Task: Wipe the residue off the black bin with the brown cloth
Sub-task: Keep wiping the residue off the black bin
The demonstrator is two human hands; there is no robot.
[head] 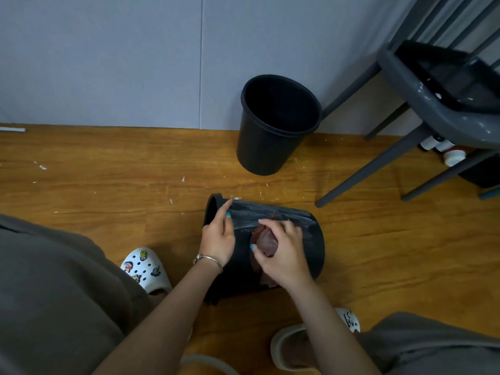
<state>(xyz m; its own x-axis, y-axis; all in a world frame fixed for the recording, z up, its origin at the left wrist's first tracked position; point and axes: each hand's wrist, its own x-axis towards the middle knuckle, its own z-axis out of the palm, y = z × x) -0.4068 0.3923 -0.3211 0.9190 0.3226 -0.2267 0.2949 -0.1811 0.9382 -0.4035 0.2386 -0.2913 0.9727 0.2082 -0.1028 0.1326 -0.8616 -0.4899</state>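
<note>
A black bin lies on its side on the wooden floor, its mouth to the left. Whitish residue streaks its upper side. My left hand rests on the bin near the rim, its fingers lying fairly straight over the edge. My right hand grips the bunched brown cloth and presses it on the bin's side, just below the streaks. Part of the cloth hangs under my wrist.
A second black bin stands upright by the grey wall. A grey chair stands at the right, with small bottles beneath it. White flecks dot the wooden floor. My white clogs flank the lying bin.
</note>
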